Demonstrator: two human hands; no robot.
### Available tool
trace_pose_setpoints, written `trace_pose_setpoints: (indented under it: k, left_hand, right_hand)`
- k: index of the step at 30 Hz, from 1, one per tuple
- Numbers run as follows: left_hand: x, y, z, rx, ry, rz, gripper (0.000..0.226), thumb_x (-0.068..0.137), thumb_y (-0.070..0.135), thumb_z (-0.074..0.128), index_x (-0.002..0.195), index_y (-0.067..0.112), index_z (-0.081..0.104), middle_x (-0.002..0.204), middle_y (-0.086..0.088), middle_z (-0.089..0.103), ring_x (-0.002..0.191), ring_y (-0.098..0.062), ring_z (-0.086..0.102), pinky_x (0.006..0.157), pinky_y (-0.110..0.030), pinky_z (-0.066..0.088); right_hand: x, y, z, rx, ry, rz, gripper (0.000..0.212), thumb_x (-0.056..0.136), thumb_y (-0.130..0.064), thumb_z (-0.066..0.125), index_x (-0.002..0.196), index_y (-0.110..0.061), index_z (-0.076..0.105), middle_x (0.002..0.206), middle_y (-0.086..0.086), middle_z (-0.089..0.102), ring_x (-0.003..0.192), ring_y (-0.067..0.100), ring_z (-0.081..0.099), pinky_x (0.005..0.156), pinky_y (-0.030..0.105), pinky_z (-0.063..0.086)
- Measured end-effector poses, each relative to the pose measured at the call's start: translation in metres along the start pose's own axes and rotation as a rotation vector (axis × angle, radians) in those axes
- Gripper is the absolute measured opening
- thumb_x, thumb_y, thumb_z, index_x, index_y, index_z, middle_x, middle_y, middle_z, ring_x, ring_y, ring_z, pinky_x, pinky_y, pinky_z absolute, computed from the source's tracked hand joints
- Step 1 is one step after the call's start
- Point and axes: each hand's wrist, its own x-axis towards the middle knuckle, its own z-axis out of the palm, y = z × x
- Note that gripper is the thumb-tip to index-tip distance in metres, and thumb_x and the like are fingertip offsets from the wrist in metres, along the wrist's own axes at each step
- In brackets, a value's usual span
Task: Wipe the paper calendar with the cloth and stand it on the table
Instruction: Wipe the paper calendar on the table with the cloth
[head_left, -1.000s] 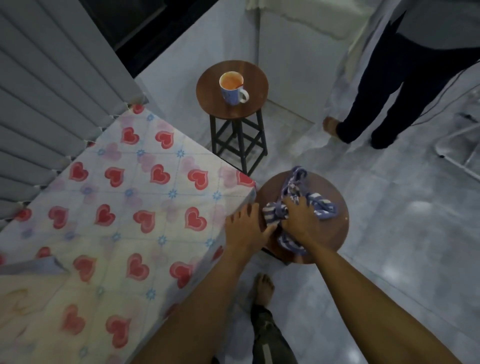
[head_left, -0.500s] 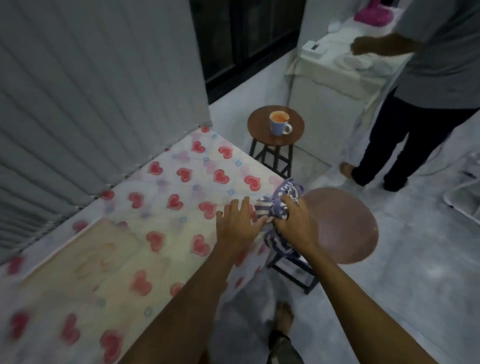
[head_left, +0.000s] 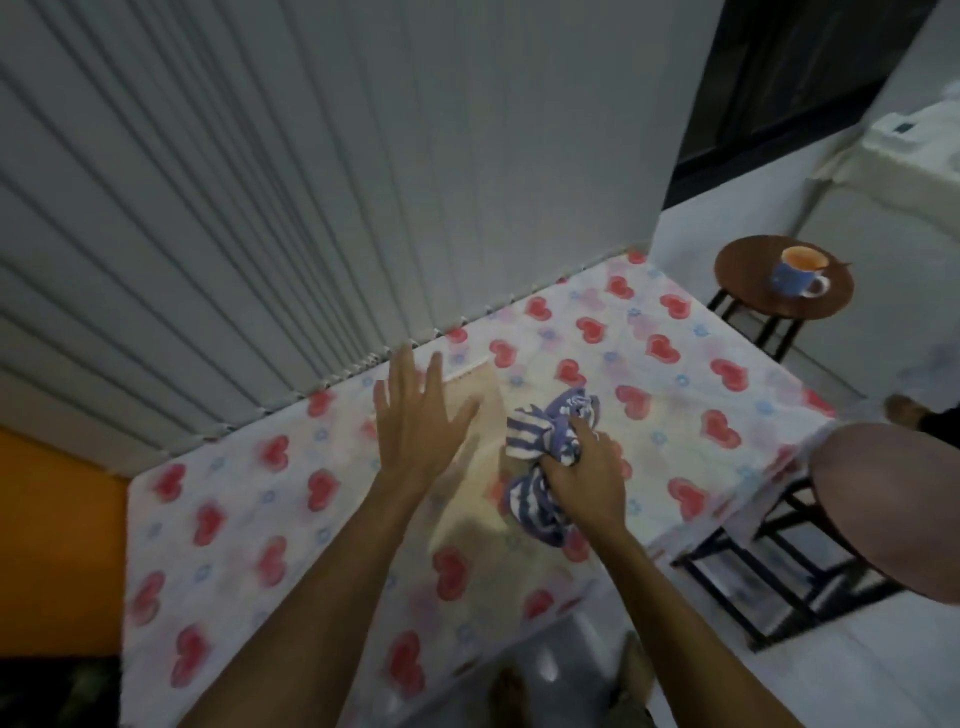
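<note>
1. Calendar lies flat on the counter, not yet stood up.
2. Right hand grips the bunched cloth at the calendar's right edge.
3. Left hand open, fingers spread, over the calendar.
4. Judgement: wiping only starting; standing remains.

A blue mug (contents possibly orange) sits on a round stool.

Both forearms reach out over the table. Left hand flat, fingers spread, palm down; right hand beside it, fisted, knuckles up.
</note>
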Motion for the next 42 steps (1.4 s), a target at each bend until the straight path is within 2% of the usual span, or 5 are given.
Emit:
trace_pose_setpoints:
  k: [9,15,21,32,42]
  left_hand:
    - [0.036,-0.064,0.032,0.119,-0.294,0.253,0.078,0.096,0.070,0.005,0.163,0.031,0.008,0.171,-0.005,-0.008,0.157,-0.027,-0.008,0.123,-0.057,0.011]
    - [0.058,-0.065,0.055,0.173,-0.393,0.403,0.075,0.103,0.065,0.016,0.163,0.026,-0.004,0.169,0.000,-0.018,0.156,-0.023,-0.014,0.124,-0.047,0.000]
    - [0.071,-0.085,0.045,-0.099,-0.585,0.408,0.066,0.101,0.067,0.010,0.160,0.041,-0.003,0.170,0.013,-0.011,0.155,-0.009,-0.011,0.126,-0.050,0.010]
    - [0.068,-0.102,0.062,-0.186,-0.450,0.599,0.057,0.108,0.054,0.016,0.159,0.036,-0.001,0.169,0.013,-0.002,0.156,-0.007,-0.004,0.126,-0.030,0.002]
    - [0.067,-0.096,0.059,-0.138,-0.488,0.517,0.084,0.096,0.078,0.026,0.163,0.032,0.005,0.169,0.019,-0.003,0.156,-0.008,-0.004,0.121,-0.057,0.024]
  right_hand:
    - [-0.024,-0.007,0.103,0.377,0.124,0.023,0.023,0.087,-0.009,0.071,0.108,-0.004,0.064,0.094,0.008,0.068,0.088,0.022,0.066,0.079,0.044,0.055]
    - [-0.036,-0.012,0.171,0.597,0.122,0.170,0.056,0.091,-0.009,0.067,0.143,-0.017,0.048,0.135,0.010,0.059,0.127,0.031,0.056,0.105,0.054,0.047]
    - [-0.033,-0.021,0.191,0.604,0.092,0.186,0.064,0.089,-0.019,0.066,0.146,-0.036,0.041,0.129,0.005,0.059,0.116,0.030,0.060,0.093,0.053,0.053]
    - [-0.004,-0.052,0.245,0.368,0.074,0.169,0.073,0.097,-0.038,0.048,0.160,-0.023,0.016,0.167,0.010,0.022,0.154,0.031,0.020,0.114,0.049,0.043]
    - [0.050,-0.039,0.219,0.434,0.359,0.240,0.069,0.100,-0.056,0.037,0.149,-0.006,0.037,0.138,0.018,0.053,0.126,0.035,0.052,0.102,0.040,0.046]
